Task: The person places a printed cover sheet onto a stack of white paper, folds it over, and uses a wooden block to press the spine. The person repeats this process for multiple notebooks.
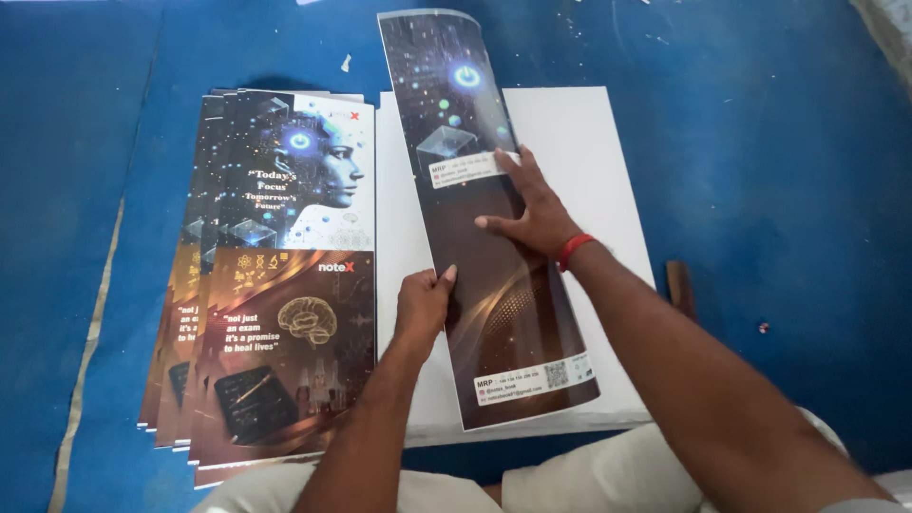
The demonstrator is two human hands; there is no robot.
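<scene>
Head view, looking down over your lap. You hold a long, glossy printed cover sheet [475,218], dark with a blue starfield and glowing cube above and brown-gold swirls below, lying lengthwise and slightly tilted across a stack of plain white paper sheets [589,152]. The far end of the sheet curls up off the stack, so it does not lie flat under its own weight; this appears to be why both hands bear on it.

Your right hand [529,211], a red band at its wrist, lies palm down with fingers spread apart on the sheet's right half near its middle, pressing it to the white stack rather than gripping it. Your left hand [423,302] is closed on the sheet's left edge, thumb on top and fingers tucked beneath, which would let that edge be lifted or aligned while the other hand pins the rest.

Just left of the white stack, touching or nearly so, lies a fanned pile of printed covers [275,275], the top one showing a profiled head above and a brain drawing below. Its stepped left edges leave each sheet partly exposed. Everything rests on a blue floor covering [779,190]; a small brown wooden piece [678,285] shows beside your right forearm.
</scene>
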